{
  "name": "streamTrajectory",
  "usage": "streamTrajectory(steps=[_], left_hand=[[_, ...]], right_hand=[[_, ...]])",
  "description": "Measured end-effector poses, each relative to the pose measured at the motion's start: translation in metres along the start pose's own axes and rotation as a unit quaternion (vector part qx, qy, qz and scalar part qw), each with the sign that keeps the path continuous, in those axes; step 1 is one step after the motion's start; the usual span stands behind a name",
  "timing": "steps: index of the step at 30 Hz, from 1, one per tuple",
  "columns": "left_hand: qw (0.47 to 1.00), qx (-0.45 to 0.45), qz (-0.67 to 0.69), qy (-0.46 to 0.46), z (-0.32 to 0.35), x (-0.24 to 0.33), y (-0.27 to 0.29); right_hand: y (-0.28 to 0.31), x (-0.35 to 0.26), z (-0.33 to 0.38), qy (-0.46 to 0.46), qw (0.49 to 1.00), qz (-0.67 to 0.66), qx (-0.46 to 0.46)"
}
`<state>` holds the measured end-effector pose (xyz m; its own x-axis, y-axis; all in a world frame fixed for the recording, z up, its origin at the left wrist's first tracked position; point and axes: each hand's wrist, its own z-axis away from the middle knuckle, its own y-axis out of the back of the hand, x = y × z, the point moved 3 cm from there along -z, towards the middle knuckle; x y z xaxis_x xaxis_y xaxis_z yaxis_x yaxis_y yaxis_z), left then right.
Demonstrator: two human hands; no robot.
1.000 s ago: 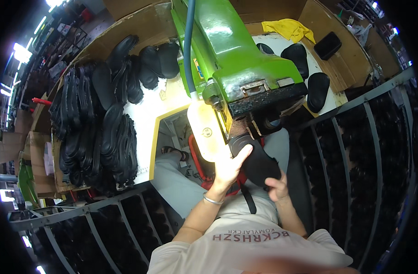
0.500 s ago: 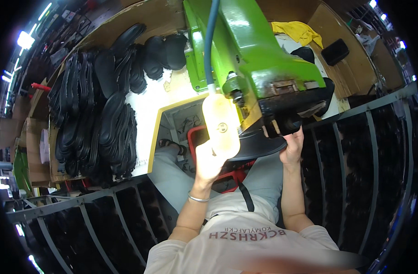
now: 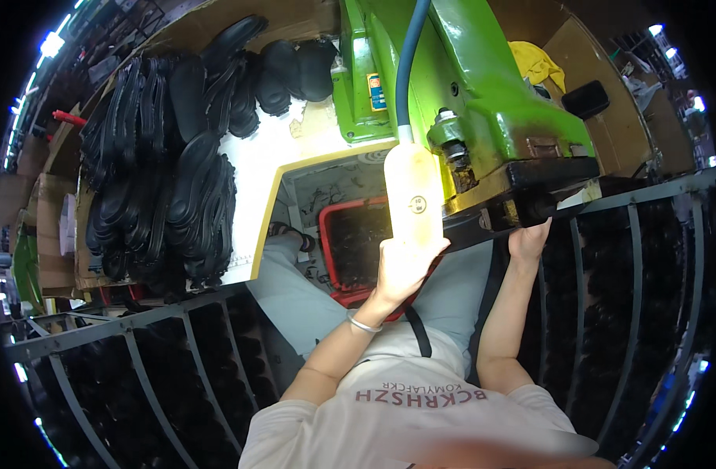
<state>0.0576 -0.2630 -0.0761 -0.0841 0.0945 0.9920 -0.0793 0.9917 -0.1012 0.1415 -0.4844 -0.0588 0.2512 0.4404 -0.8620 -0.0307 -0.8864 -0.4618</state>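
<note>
A black shoe sole (image 3: 473, 234) is held up under the head of a green machine (image 3: 491, 94), seen nearly edge-on. My left hand (image 3: 405, 272) is closed at its left end, its fingers partly hidden behind a glowing yellowish lamp (image 3: 415, 195) on a blue stalk. At the other end, beneath the machine's dark front, my right hand (image 3: 527, 241) pinches the sole with raised fingertips. The contact between sole and machine is hidden by the machine head and the lamp.
Stacks of black soles (image 3: 158, 172) cover the left of the white table (image 3: 252, 203). A red basket (image 3: 326, 242) sits below the table's cut-out. Metal racks (image 3: 150, 367) flank me. A yellow cloth (image 3: 538, 64) and a black phone-like slab (image 3: 585, 99) lie at the right.
The sole has turned from showing its broad dark face to nearly edge-on. Both hands are farther right in the picture, as are the machine and lamp, since the view has shifted.
</note>
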Motion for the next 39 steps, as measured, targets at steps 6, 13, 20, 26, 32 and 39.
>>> streamTrajectory(steps=[6,13,20,26,32,39], left_hand=[[0.966,0.058,-0.207,-0.141,-0.003,0.033,0.026],[0.997,0.054,-0.038,0.033,0.014,0.019,0.067],[0.999,0.019,-0.016,-0.027,0.002,-0.002,0.004],[0.987,-0.039,0.151,0.033,-0.004,0.015,0.006],[0.978,-0.044,0.178,0.096,0.005,0.023,0.055],[0.962,0.026,0.215,0.164,0.038,0.017,0.090]], right_hand=[[-0.015,0.015,0.017,-0.059,0.998,-0.015,-0.001],[-0.038,0.028,0.048,-0.038,0.999,0.031,0.013],[-0.011,-0.009,-0.003,-0.028,1.000,0.001,0.005],[0.000,0.011,-0.004,-0.053,0.996,-0.064,-0.022],[-0.039,0.023,0.035,-0.048,0.999,-0.005,0.008],[-0.068,0.039,0.064,-0.076,0.996,0.021,-0.033]])
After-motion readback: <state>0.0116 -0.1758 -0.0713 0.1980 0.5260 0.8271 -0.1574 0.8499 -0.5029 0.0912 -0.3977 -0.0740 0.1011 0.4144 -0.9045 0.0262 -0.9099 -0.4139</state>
